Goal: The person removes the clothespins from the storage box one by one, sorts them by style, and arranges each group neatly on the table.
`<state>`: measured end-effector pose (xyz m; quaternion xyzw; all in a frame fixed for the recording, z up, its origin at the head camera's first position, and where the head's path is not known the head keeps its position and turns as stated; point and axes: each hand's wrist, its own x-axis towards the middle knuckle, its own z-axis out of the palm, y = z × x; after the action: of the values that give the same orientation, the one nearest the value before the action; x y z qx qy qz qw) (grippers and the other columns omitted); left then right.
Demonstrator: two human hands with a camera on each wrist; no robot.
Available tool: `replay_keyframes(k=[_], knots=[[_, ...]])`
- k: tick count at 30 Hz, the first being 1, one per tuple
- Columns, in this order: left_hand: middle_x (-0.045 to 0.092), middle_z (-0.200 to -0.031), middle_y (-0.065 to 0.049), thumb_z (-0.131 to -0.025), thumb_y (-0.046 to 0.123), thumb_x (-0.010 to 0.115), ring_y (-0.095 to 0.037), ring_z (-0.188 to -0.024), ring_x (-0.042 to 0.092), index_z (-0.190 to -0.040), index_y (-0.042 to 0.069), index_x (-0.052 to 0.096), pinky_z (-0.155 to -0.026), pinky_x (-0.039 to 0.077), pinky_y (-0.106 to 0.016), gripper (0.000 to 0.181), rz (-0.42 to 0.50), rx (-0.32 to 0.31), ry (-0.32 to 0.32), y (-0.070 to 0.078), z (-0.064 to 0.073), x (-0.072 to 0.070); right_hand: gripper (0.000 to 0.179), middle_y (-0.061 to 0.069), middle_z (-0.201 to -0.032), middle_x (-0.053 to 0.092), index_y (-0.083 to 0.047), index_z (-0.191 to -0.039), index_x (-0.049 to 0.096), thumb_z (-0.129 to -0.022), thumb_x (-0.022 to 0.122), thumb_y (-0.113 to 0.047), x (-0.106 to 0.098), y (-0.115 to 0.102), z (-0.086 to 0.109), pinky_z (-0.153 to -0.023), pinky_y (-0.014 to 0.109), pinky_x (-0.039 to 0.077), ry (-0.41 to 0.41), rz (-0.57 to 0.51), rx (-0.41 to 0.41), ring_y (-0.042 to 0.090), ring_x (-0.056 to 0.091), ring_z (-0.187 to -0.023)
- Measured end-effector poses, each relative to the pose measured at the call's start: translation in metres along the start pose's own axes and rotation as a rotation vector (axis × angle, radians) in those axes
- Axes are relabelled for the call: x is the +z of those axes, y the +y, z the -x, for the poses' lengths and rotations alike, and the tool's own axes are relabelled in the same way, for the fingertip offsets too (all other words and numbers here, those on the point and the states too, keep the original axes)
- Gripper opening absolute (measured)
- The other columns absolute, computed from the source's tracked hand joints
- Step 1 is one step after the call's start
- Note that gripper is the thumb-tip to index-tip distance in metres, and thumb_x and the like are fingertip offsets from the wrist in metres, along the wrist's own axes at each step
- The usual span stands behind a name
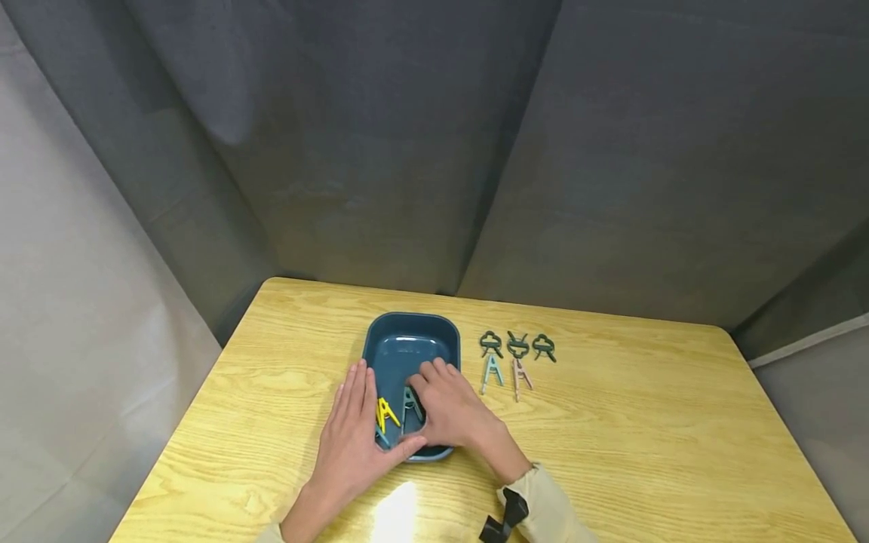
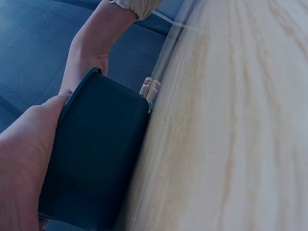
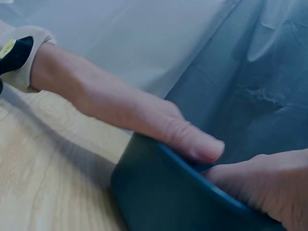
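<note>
A dark blue plastic bin (image 1: 412, 323) stands on the table, with a yellow clothespin (image 1: 387, 413), a blue clothespin (image 1: 382, 435) and a dark green clothespin (image 1: 409, 400) inside. My left hand (image 1: 353, 441) lies along its left rim, fingers straight and thumb stretched over the near rim. Reaching in over the right rim, my right hand (image 1: 451, 407) has bent fingers right beside the dark green clothespin; I cannot tell whether it pinches anything. In the right wrist view, the left thumb (image 3: 199, 144) rests over the bin's rim.
Right of the bin, dark green clips lie in a row: a left one (image 1: 491, 343), a middle one (image 1: 518, 346) and a right one (image 1: 544, 347). Below them are a light blue clothespin (image 1: 492, 372) and a pink clothespin (image 1: 521, 377). Grey curtains (image 1: 407, 151) hang behind the wooden table (image 1: 645, 422).
</note>
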<state>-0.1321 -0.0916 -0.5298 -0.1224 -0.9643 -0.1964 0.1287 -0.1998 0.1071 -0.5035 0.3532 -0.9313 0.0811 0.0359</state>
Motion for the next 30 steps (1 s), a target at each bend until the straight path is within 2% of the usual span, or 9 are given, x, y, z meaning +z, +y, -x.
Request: replay_keyframes(k=[5, 10, 14, 22, 27, 30], knots=[[0.014, -0.174, -0.018, -0.081, 0.091, 0.053, -0.03, -0.162, 0.009, -0.163, -0.003, 0.025, -0.128, 0.021, -0.049, 0.128, -0.008, 0.016, 0.024, 0.001, 0.0, 0.002, 0.088, 0.004, -0.114, 0.062, -0.008, -0.132, 0.068, -0.072, 0.084, -0.07, -0.011, 0.006, 0.005, -0.091, 0.038, 0.048, 0.019, -0.112, 0.021, 0.018, 0.046, -0.096], [0.016, -0.174, -0.018, -0.08, 0.092, 0.054, -0.033, -0.161, 0.015, -0.163, -0.004, 0.026, -0.127, 0.024, -0.051, 0.129, -0.01, 0.02, 0.04, 0.001, -0.001, 0.002, 0.089, 0.001, -0.109, 0.059, -0.008, -0.132, 0.067, -0.071, 0.085, -0.069, -0.022, 0.012, 0.01, -0.088, 0.036, 0.047, 0.059, -0.113, 0.011, 0.016, 0.045, -0.094], [0.017, -0.173, -0.018, -0.08, 0.092, 0.054, -0.035, -0.16, 0.018, -0.163, -0.004, 0.027, -0.126, 0.025, -0.051, 0.129, -0.018, 0.01, 0.043, 0.0, -0.001, 0.002, 0.088, 0.0, -0.109, 0.059, -0.009, -0.133, 0.066, -0.072, 0.084, -0.069, -0.03, 0.015, 0.014, -0.085, 0.035, 0.049, 0.06, -0.123, 0.013, 0.015, 0.046, -0.093], [0.014, -0.174, -0.017, -0.082, 0.09, 0.055, -0.029, -0.162, 0.007, -0.164, -0.003, 0.023, -0.128, 0.022, -0.05, 0.128, -0.006, -0.001, 0.009, 0.001, 0.0, -0.002, 0.089, 0.005, -0.117, 0.062, -0.009, -0.136, 0.064, -0.071, 0.086, -0.066, -0.047, 0.024, 0.032, -0.09, 0.043, 0.054, 0.057, -0.164, 0.072, 0.02, 0.055, -0.102], [0.013, -0.174, -0.018, -0.082, 0.089, 0.056, -0.033, -0.161, 0.012, -0.164, -0.004, 0.023, -0.128, 0.022, -0.051, 0.128, 0.003, -0.001, 0.002, 0.001, -0.001, -0.003, 0.091, 0.004, -0.116, 0.063, -0.01, -0.137, 0.064, -0.069, 0.089, -0.065, -0.053, 0.03, 0.045, -0.086, 0.049, 0.054, 0.072, -0.152, 0.116, 0.022, 0.057, -0.103], [0.014, -0.174, -0.018, -0.082, 0.089, 0.056, -0.032, -0.162, 0.01, -0.164, -0.003, 0.023, -0.128, 0.022, -0.052, 0.128, 0.007, -0.004, 0.004, 0.001, -0.001, -0.002, 0.091, 0.003, -0.114, 0.062, -0.011, -0.137, 0.064, -0.067, 0.09, -0.064, -0.054, 0.036, 0.052, -0.086, 0.052, 0.054, 0.08, -0.152, 0.141, 0.022, 0.057, -0.101]])
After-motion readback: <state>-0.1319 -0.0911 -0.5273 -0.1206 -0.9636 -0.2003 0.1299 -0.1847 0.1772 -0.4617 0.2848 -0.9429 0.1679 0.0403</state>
